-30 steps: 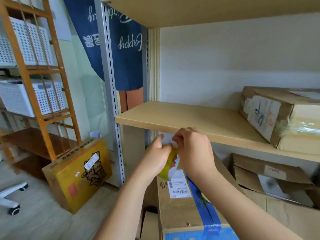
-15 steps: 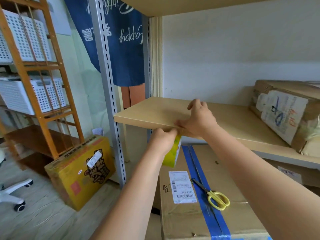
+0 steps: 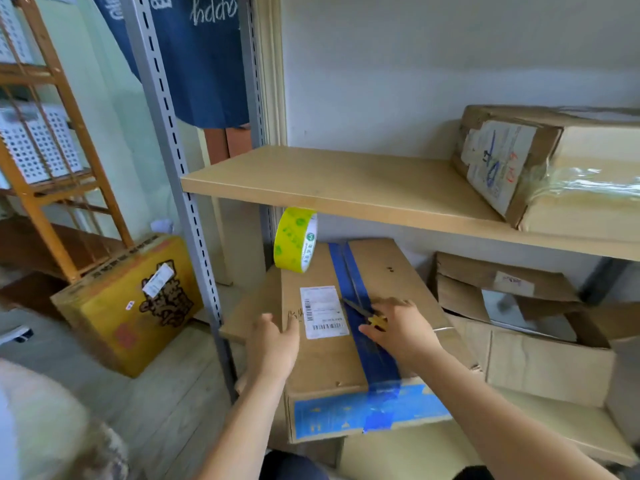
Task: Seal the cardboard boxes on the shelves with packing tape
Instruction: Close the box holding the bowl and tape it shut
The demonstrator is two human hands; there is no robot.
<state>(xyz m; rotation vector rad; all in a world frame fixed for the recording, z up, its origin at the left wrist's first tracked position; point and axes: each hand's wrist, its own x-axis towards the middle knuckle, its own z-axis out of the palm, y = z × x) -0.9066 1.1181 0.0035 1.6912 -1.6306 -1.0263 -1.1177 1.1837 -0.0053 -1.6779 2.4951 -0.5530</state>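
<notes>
Left hand (image 3: 275, 344) flat, fingers straight, on box (image 3: 332, 358) — right hand (image 3: 398, 327) fingers curling over scissors (image 3: 370, 315); tape roll (image 3: 294, 239) hangs off shelf edge (image 3: 311, 199)

A storeroom or small parcel stockroom: metal-post shelving (image 3: 166, 140) with wooden boards (image 3: 346, 188) holds taped cardboard boxes (image 3: 363, 341) bearing shipping labels (image 3: 323, 311), and a wooden rack (image 3: 69, 133) carries white baskets (image 3: 38, 143).

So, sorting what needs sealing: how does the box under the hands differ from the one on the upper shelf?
The blue-taped box lies flat on the lower level with a barcode label; the upper-shelf box sits askew, wrapped in clear tape, with a scribbled label. Both are brown cardboard.
</notes>
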